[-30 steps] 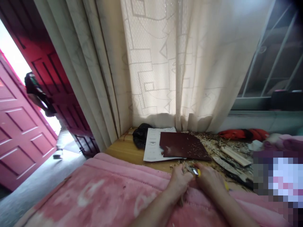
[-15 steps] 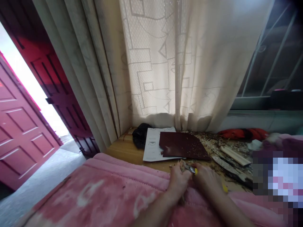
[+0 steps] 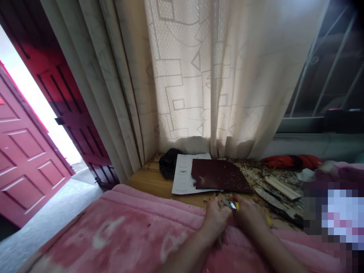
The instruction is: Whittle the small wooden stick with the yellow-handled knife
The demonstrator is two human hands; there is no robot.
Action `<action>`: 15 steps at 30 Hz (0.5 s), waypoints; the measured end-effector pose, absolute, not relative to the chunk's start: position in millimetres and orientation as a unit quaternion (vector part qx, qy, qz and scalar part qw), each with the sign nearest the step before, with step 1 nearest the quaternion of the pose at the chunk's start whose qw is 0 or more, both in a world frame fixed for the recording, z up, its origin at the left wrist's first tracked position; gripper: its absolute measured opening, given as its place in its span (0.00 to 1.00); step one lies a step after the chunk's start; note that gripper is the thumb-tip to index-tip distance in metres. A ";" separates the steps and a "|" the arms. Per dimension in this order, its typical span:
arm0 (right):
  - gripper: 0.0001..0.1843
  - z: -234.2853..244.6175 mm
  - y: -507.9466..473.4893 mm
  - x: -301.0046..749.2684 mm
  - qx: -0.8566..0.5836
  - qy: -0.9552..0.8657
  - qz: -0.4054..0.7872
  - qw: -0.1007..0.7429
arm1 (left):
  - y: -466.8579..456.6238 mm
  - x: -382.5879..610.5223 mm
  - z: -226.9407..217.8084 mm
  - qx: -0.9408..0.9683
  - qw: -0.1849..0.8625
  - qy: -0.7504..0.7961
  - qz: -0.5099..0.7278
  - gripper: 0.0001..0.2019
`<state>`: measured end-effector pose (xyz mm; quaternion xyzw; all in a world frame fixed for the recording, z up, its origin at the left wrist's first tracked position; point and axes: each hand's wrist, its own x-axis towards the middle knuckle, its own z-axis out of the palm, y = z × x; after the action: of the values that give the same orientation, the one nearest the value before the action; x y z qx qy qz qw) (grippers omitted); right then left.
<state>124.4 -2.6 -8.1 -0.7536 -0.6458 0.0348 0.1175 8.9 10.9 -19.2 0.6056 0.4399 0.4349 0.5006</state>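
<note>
My right hand is wrapped round a yellow-handled cutter knife. Its short metal blade shows between my hands, and a bit of yellow sticks out behind the palm. My left hand is closed on a small light-brown piece, seemingly wood, mostly covered by the fingers. The blade lies against or very near this piece; I cannot tell if it touches. Both hands are close together over the edge of a pink blanket, just in front of a brown board sprinkled with shavings.
A white printed sheet lies partly under the board on a wooden surface. A black bag is at its left. To the right are a wooden strip, a dark-handled blade, scattered shavings and a red-orange bundle.
The knife and my right hand have shifted very slightly, with the blade turned a little and catching more light. My left hand has stayed almost still.
</note>
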 end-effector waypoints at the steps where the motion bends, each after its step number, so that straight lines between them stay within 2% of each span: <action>1: 0.16 -7.8 -3.1 122.9 -0.756 -0.642 0.038 0.117 | 12.5 8.7 -23.0 0.612 0.486 0.442 0.440 0.06; 9: 0.14 -5.1 -3.6 117.5 -0.761 -0.635 0.072 0.114 | 14.9 7.1 -29.6 0.610 0.441 0.484 0.445 0.05; 15: 0.16 -9.6 -1.7 126.2 -0.751 -0.650 0.040 0.111 | 10.8 6.0 -16.9 0.596 0.518 0.451 0.416 0.05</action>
<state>126.2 -1.7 -9.6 -0.7508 -0.6499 0.0396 0.1111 6.0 10.8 -16.9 0.5964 0.4506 0.4158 0.5180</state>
